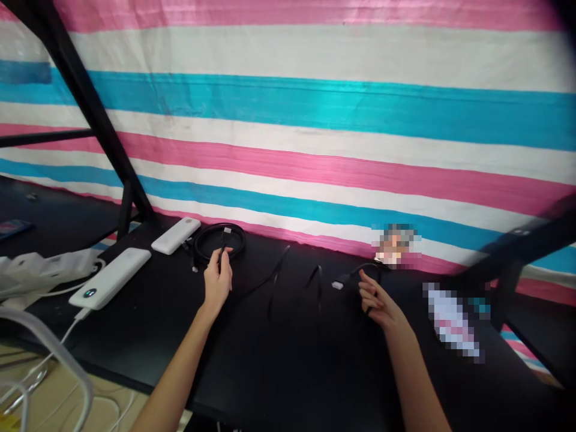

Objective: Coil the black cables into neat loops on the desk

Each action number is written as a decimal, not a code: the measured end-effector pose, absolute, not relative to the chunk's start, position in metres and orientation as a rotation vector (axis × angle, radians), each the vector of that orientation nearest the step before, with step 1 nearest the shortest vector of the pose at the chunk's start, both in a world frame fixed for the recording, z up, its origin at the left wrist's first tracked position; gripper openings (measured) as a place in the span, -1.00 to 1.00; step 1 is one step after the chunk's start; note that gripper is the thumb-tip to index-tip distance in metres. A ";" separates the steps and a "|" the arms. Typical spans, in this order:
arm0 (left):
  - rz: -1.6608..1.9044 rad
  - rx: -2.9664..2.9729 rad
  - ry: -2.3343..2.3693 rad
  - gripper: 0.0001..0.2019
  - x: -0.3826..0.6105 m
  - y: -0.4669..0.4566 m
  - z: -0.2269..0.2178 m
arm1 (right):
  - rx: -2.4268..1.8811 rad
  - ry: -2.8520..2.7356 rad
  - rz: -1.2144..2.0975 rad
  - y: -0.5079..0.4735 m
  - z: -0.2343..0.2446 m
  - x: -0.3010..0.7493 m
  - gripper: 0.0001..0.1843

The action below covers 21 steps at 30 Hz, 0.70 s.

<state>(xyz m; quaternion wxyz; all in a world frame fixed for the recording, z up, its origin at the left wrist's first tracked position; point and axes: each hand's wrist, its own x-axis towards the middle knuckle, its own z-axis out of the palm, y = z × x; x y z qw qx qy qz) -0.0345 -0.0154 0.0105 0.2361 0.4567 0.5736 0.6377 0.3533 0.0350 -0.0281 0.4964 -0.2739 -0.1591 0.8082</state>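
Note:
My left hand (pixel 218 279) is closed, its thumb and fingertips pinching a black USB cable (pixel 243 235) that lies in a loose coil on the black tabletop. A plug with a pale metal tip (pixel 227 230) points up just beyond these fingertips, and another plug (pixel 194 268) rests left of the coil. On the right, my right hand (pixel 377 300) has curled fingers, apparently gripping a second black cable (pixel 355 273); its exact hold is partly hidden. That cable's USB plug (pixel 338 284) lies left of the fingertips. Thin black strips (pixel 275 277) lie between my hands.
Two white power banks (pixel 110 279) lie at left, the nearer one with a white cable plugged in. Beyond them sits a white power strip (pixel 49 270) with adapters. Black frame bars (pixel 96 120) flank a striped sheet (pixel 315 108). Pixelated items (pixel 452 321) lie at right.

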 end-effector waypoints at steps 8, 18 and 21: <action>1.738 1.254 1.634 -0.60 -0.040 -0.012 0.012 | -0.506 -0.287 1.835 0.029 -0.019 0.356 -0.82; 1.822 1.208 1.669 -0.59 -0.050 -0.014 0.012 | -0.401 -0.373 1.709 0.024 -0.009 0.356 -0.74; 1.874 1.222 1.684 -0.59 -0.049 -0.014 0.012 | -0.354 -0.380 1.757 0.024 -0.009 0.349 -0.79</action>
